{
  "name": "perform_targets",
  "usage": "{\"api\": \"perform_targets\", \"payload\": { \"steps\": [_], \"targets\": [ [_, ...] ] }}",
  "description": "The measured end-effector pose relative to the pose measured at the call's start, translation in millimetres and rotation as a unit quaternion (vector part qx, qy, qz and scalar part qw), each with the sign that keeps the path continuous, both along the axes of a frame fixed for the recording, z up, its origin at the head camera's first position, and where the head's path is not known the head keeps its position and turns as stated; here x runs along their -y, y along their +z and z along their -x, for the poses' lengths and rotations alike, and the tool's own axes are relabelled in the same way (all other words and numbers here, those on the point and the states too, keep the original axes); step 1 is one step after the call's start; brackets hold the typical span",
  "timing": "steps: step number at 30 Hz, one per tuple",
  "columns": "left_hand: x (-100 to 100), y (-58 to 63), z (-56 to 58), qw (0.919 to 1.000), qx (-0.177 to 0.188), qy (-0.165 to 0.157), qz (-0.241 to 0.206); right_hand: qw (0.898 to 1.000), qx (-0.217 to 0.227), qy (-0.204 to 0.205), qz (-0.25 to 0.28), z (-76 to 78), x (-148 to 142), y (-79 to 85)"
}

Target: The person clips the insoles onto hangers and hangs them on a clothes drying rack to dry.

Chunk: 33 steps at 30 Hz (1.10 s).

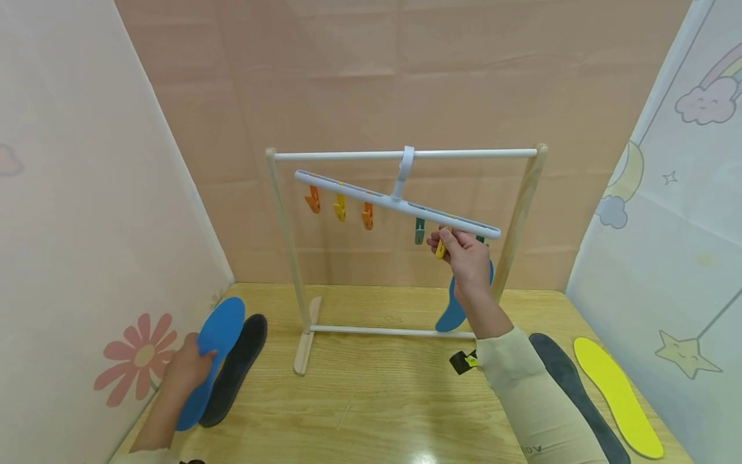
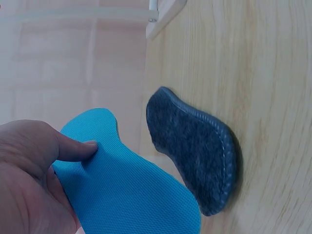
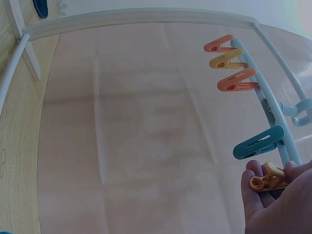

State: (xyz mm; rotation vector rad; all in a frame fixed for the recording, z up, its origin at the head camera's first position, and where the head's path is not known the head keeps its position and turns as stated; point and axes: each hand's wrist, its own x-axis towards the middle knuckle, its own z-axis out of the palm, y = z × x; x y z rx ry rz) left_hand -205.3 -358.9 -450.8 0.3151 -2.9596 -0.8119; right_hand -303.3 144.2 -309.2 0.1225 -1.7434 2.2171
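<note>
At the eight o'clock corner of the table [image 1: 371,399], our left hand [image 1: 185,367] pinches a blue insole [image 1: 217,341], thumb curled over its top, just beside a dark insole [image 1: 237,370]. Toward one o'clock, our right hand [image 1: 466,261] grips a yellow clip [image 3: 265,178] between thumb and fingers on the tilted clip hanger [image 1: 394,203], a second blue insole [image 1: 449,316] hanging behind it.
</note>
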Motion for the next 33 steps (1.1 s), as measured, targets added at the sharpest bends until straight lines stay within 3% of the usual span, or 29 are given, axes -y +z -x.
{"api": "perform_targets", "payload": {
  "steps": [15, 33],
  "targets": [
    [-18, 13.2, -8.9, 1.0000, 0.007, -0.002, 0.000, 1.000, 0.003, -0.002, -0.003, -3.1, 1, 0.8],
    [-37, 21.5, -22.6, 0.9995, 0.008, -0.030, -0.010, 1.000, -0.003, 0.002, -0.001, -4.6, 0, 1.5]
  ]
}}
